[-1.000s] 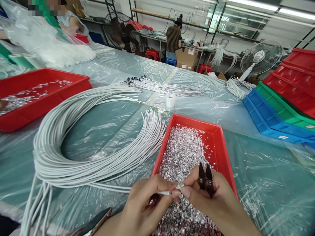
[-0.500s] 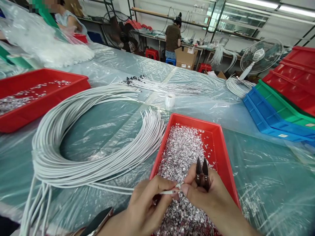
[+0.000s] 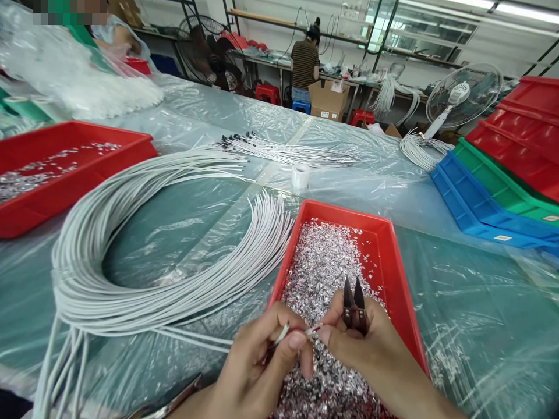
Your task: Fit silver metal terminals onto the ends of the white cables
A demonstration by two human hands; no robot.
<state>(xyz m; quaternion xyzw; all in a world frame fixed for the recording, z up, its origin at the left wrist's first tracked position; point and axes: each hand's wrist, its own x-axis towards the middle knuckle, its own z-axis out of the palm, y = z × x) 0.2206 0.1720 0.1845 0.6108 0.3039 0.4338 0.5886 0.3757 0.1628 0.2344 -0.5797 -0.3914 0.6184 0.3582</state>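
My left hand (image 3: 257, 366) is closed on the end of a thin white cable (image 3: 282, 333) over the near end of a red tray (image 3: 393, 279). My right hand (image 3: 367, 349) pinches a small silver piece (image 3: 312, 330) at the cable's tip with thumb and forefinger. In the same hand sits a pair of small dark snips (image 3: 353, 305), blades pointing up and away. The tray holds a heap of shiny silver bits (image 3: 323, 273). A big arc of white cables (image 3: 131, 291) lies to the left, its cut ends beside the tray.
Clear plastic sheeting (image 3: 458, 302) covers the table. A second red tray (image 3: 70, 174) with silver bits stands at left. Blue, green and red trays (image 3: 493, 198) are stacked at right. A tape roll (image 3: 300, 176) and more cables (image 3: 288, 152) lie farther back. People work at the far left and at the back.
The cable end in my left hand has tilted up and its tip has turned toward my right fingers. Both hands have shifted slightly up and left over the tray.
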